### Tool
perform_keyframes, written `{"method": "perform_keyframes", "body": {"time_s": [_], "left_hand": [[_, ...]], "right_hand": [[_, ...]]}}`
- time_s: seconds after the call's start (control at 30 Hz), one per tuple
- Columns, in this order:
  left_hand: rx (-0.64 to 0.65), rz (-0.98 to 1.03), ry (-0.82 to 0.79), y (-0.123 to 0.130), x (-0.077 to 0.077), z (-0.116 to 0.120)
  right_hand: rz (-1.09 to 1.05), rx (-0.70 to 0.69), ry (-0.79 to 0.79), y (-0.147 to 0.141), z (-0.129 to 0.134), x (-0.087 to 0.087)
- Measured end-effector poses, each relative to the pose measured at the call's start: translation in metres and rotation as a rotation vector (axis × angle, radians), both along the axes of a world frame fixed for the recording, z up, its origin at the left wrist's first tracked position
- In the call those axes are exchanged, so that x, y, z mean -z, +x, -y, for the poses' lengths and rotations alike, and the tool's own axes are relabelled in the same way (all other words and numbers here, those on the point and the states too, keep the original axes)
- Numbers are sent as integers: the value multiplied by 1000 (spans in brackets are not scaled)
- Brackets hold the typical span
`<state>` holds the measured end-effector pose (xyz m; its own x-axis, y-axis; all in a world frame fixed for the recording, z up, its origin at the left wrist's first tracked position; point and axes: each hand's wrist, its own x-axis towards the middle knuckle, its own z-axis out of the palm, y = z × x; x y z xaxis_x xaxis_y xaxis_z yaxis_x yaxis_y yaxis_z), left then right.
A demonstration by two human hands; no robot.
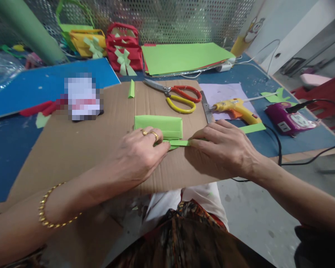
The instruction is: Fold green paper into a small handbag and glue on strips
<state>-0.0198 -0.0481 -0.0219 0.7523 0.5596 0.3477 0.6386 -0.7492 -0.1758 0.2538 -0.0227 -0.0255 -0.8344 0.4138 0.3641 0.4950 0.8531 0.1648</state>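
A folded light-green paper piece point(170, 127), shaped like a small flat bag, lies on a brown cardboard sheet point(100, 145). My left hand point(145, 152), wearing rings, rests over its near left part, with fingers and thumb closed at the near edge. From there a narrow green paper strip point(180, 143) runs to the right. My right hand point(223, 149) pinches this strip between its fingertips and thumb. A length of green strip also shows beyond the back of my right hand. The left fingertips partly hide where strip and folded piece meet.
Orange-and-yellow scissors point(181, 97) lie beyond the folded piece. To the right are a yellow glue gun point(237, 108) and a purple power socket point(290, 118) with a black cord. Red point(124, 48) and yellow point(88, 42) paper bags stand behind, beside stacked green sheets point(187, 57).
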Motion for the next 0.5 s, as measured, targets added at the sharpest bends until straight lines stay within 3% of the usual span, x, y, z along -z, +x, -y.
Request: {"method": "perform_keyframes", "body": {"time_s": [0.17,0.5], "left_hand": [[0,26,12,1,-1,0],[-3,12,-11,-1,2,0]], "right_hand": [[-57,22,5,-1,1,9],[-97,1,39,-3,1,7]]}}
